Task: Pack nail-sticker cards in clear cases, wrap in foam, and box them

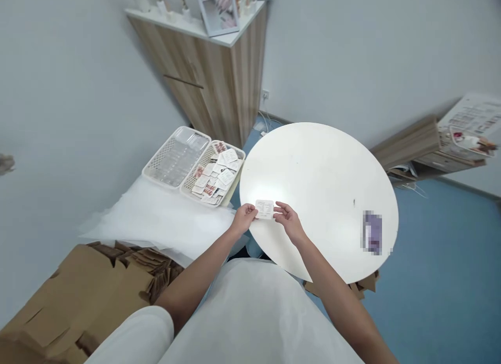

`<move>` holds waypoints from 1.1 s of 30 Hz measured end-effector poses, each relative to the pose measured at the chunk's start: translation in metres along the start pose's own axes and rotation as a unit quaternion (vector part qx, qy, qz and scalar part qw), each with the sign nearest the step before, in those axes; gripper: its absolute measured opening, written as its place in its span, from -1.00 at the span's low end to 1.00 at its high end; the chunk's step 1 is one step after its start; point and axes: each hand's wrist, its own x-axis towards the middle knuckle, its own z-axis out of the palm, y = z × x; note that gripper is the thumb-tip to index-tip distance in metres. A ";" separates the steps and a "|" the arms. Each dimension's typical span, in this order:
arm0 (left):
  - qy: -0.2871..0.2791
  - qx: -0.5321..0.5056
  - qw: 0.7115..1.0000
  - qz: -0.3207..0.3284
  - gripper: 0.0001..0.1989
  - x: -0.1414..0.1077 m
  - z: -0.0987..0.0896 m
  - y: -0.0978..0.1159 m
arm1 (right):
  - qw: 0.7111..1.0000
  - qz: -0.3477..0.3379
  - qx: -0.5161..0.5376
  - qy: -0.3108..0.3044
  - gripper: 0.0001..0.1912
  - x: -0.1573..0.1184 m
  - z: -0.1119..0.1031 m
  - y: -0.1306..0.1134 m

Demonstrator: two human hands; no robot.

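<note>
A small white card [264,209] with rounded corners and fine print is held just above the near left edge of a round white table [313,165]. My left hand [243,219] pinches its left edge between thumb and fingers. At the opposite edge is my right hand [289,223], its fingers apart and their tips right by the card; whether they touch it I cannot tell. To the left, a white basket [188,185] holds many similar cards [219,173], some with reddish-brown pictures.
Another white basket [146,172] holds clear plastic pieces [182,157]. Both baskets rest beside a stack of white sheets [156,218]. Flattened cardboard [94,285] lies lower left. A blurred-out purple item [373,232] is on the table's right. Behind stands a wooden cabinet [211,71].
</note>
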 end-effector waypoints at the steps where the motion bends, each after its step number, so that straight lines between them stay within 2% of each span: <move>1: -0.018 0.005 1.000 -0.013 -0.83 -0.007 0.014 -0.004 | 1.000 -0.002 0.000 0.011 -0.53 -0.008 -0.013 0.003; 4: -0.077 0.033 0.996 -0.038 -0.81 -0.022 0.051 -0.014 | 0.999 -0.006 0.004 0.047 -0.58 -0.028 -0.052 0.011; 7: -0.105 0.066 0.992 -0.015 -0.82 -0.029 0.079 -0.018 | 0.997 -0.011 0.010 0.070 -0.60 -0.042 -0.083 0.018; 10: -0.110 0.097 0.989 0.025 -0.85 -0.030 0.097 -0.013 | 0.998 -0.005 0.017 0.061 -0.59 -0.050 -0.103 0.021; 13: -0.120 0.126 0.984 0.041 -0.86 -0.029 0.106 -0.003 | 0.999 0.001 0.011 0.040 -0.60 -0.054 -0.114 0.019; 17: -0.154 0.176 0.969 0.074 -0.88 -0.026 0.111 0.010 | 0.998 -0.018 -0.021 0.054 -0.65 -0.052 -0.118 0.012; 21: -0.187 0.227 0.947 0.130 -0.90 -0.022 0.114 0.023 | 0.995 -0.051 -0.051 0.073 -0.64 -0.049 -0.111 0.005; 25: -0.166 0.238 0.940 0.181 -0.92 -0.024 0.117 0.031 | 0.984 -0.101 -0.072 0.132 -0.78 -0.052 -0.104 0.004; 27: -0.144 0.211 0.954 0.155 -0.87 -0.028 0.118 0.032 | 0.968 -0.159 -0.080 0.175 -0.86 -0.055 -0.101 0.008; 29: -0.149 0.152 0.973 0.085 -0.79 -0.033 0.118 0.031 | 0.945 -0.218 -0.099 0.222 -0.93 -0.058 -0.099 0.012; 31: -0.192 0.088 0.977 0.012 -0.73 -0.037 0.117 0.030 | 0.924 -0.254 -0.131 0.254 -0.96 -0.061 -0.098 0.017; 33: -0.234 0.056 0.970 -0.025 -0.71 -0.041 0.116 0.030 | 0.911 -0.271 -0.164 0.263 -0.92 -0.065 -0.096 0.022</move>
